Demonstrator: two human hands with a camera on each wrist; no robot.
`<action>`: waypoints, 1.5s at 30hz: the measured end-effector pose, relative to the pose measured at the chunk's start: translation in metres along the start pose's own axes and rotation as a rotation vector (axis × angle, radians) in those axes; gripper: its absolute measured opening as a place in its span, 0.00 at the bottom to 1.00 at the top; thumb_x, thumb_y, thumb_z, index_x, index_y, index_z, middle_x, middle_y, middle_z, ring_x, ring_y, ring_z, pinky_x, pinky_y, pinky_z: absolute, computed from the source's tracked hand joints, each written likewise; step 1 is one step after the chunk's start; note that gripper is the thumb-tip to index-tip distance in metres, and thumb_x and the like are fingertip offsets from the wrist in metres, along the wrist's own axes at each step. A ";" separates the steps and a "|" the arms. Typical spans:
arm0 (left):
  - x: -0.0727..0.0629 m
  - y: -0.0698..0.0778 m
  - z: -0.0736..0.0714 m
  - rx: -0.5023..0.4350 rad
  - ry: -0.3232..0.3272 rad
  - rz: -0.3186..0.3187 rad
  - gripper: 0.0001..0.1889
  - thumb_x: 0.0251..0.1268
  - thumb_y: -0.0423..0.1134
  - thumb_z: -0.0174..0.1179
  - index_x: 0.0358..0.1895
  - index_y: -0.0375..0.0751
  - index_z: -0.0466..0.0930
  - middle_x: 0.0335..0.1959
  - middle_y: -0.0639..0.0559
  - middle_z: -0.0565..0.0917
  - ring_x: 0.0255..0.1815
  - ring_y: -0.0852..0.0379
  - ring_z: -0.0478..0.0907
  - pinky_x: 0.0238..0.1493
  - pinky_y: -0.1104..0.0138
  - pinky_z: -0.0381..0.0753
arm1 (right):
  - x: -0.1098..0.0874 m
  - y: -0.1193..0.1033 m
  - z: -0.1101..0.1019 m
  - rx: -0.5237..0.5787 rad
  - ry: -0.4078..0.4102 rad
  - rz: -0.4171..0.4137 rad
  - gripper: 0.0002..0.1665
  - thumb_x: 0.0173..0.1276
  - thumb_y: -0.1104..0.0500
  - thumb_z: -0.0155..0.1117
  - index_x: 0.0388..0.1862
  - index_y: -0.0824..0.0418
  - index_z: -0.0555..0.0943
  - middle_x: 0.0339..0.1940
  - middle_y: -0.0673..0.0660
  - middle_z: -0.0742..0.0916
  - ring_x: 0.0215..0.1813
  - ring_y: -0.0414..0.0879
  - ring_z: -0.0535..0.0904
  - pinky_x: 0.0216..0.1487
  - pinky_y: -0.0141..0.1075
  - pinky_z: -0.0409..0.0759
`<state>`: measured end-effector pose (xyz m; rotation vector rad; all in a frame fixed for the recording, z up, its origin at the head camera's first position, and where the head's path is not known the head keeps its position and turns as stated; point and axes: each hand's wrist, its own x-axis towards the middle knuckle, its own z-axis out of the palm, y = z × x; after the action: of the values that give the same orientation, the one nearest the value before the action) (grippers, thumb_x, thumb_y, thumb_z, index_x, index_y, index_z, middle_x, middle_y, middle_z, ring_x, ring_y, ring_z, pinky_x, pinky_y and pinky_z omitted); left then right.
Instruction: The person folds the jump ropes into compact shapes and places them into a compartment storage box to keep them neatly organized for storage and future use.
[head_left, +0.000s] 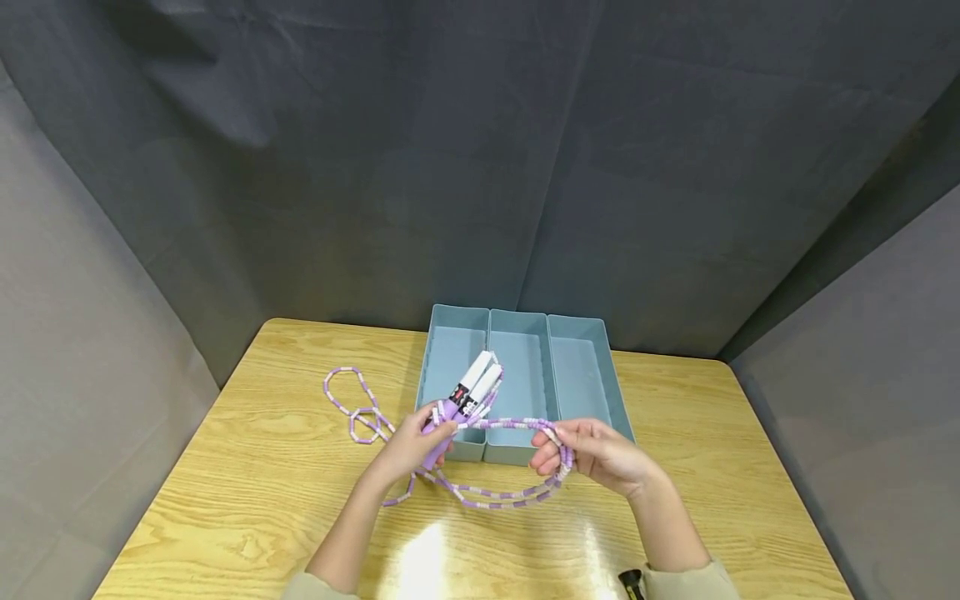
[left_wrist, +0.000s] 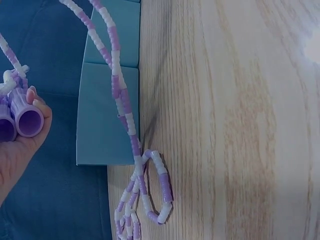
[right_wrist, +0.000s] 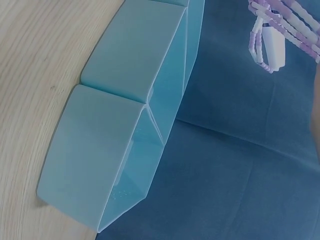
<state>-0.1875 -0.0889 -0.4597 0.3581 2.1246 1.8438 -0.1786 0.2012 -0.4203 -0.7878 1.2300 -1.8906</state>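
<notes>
Both handles (head_left: 472,385) of a beaded jump rope are gripped together in my left hand (head_left: 416,442). They are purple with white ends and dark labels, and their round open ends (left_wrist: 29,120) face the left wrist camera. My right hand (head_left: 596,454) pinches a bend of the purple-and-white beaded rope (head_left: 510,500), which loops between the two hands. Another length of rope (head_left: 358,414) trails left of the left hand onto the table. In the right wrist view, strands of the rope (right_wrist: 287,25) and a white handle end (right_wrist: 274,47) show at the upper right.
Behind the hands stand three joined blue-grey bins (head_left: 525,454) on the wooden table (head_left: 262,467). A small black object (head_left: 632,582) lies by the right sleeve at the front edge. Dark curtain (head_left: 420,167) closes off the back, with grey panels (head_left: 82,333) at the sides.
</notes>
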 end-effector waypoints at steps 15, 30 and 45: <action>-0.002 0.000 0.001 0.028 0.013 -0.005 0.18 0.66 0.39 0.53 0.53 0.31 0.69 0.30 0.27 0.77 0.17 0.58 0.73 0.19 0.64 0.79 | 0.000 -0.002 0.001 0.028 0.134 0.034 0.22 0.75 0.66 0.32 0.50 0.65 0.77 0.45 0.56 0.84 0.48 0.44 0.80 0.54 0.34 0.77; -0.005 -0.001 -0.003 0.059 0.040 -0.015 0.18 0.65 0.40 0.53 0.53 0.32 0.70 0.29 0.31 0.78 0.17 0.58 0.74 0.23 0.53 0.81 | -0.004 -0.001 -0.001 0.103 0.147 0.000 0.21 0.71 0.73 0.33 0.59 0.73 0.67 0.49 0.62 0.82 0.51 0.49 0.79 0.56 0.39 0.75; -0.004 -0.001 -0.004 0.072 0.022 -0.008 0.16 0.66 0.40 0.53 0.51 0.32 0.70 0.25 0.36 0.78 0.17 0.59 0.74 0.21 0.54 0.81 | -0.003 0.004 0.002 0.176 0.112 -0.067 0.27 0.67 0.78 0.25 0.60 0.73 0.66 0.50 0.63 0.82 0.51 0.49 0.79 0.55 0.38 0.76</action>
<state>-0.1850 -0.0946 -0.4603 0.3476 2.2083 1.7780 -0.1742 0.2019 -0.4238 -0.6433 1.0971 -2.0896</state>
